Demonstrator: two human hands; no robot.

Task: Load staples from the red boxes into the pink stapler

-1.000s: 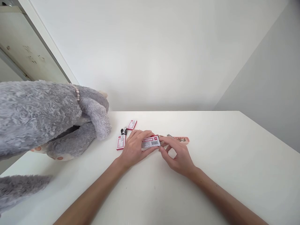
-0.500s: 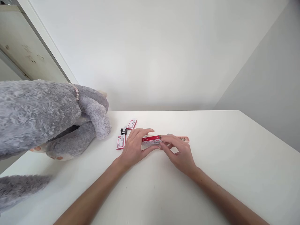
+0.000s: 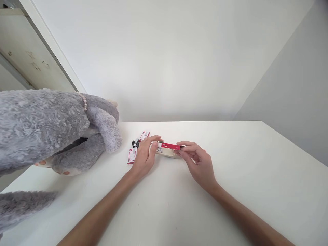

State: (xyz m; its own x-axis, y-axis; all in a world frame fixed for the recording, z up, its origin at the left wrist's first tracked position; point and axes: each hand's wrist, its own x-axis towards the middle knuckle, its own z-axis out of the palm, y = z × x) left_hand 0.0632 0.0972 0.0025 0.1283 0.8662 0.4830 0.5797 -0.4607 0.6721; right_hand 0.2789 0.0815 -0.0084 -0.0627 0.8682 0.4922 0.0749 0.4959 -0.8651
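A small red-and-white cardboard box [image 3: 170, 146] is held level between my two hands, its narrow red side facing me. My left hand [image 3: 145, 155] grips the left end, thumb in front and fingers behind. At the right end, my right hand [image 3: 200, 160] pinches the box, where a dark gap or edge shows by the fingertips. Just under the box is a pale cream object [image 3: 167, 153]; its kind is mostly hidden. Close to my left hand lie two similar boxes, a near one [image 3: 132, 155] and a far one [image 3: 144, 136], with a small black-and-silver item [image 3: 135, 142] between them.
A large grey plush toy [image 3: 46, 123] with a bead string [image 3: 84, 101] lies across the left side of the white table [image 3: 243, 164]. A grey furry piece [image 3: 23, 205] juts in at lower left. A white wall [image 3: 166, 61] rises behind the table.
The held box has shifted slightly right and turned so its red side shows more. My right hand has moved a little right, and the pink patterned item behind it is no longer visible.
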